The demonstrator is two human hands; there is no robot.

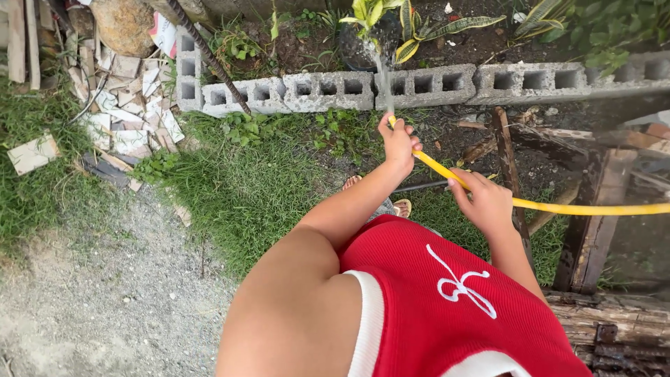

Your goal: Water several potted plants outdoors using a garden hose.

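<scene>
Left hand: my left hand [399,143] is stretched out ahead of me, fingers curled tight round the nozzle end of the yellow hose [537,205]; the grip is fully closed, thumb side up.
Right hand: my right hand [485,202] sits nearer my body, wrapped loosely closed over the same hose further back along its run; the hose passes under my palm and out to the right.
Hose: it runs from the right edge of my view, level at first, then slants up and left through both hands; its tip is just past my left fist.
Water: a thin jet [382,77] rises from the hose tip toward the bed beyond the blocks.
Blocks: a row of grey hollow concrete blocks [426,85] crosses the view just beyond my left hand, edging a soil bed.
Plants: striped yellow-green leaves [408,28] stand in the bed, right where the jet lands.
Ground: grass [244,188] lies below the blocks; gravel [105,279] lies to the left of me.
Timber: dark wooden planks [593,223] lie to the right, under the hose.
Rubble: broken tiles [129,105] are heaped at upper left, well apart from my hands.
</scene>
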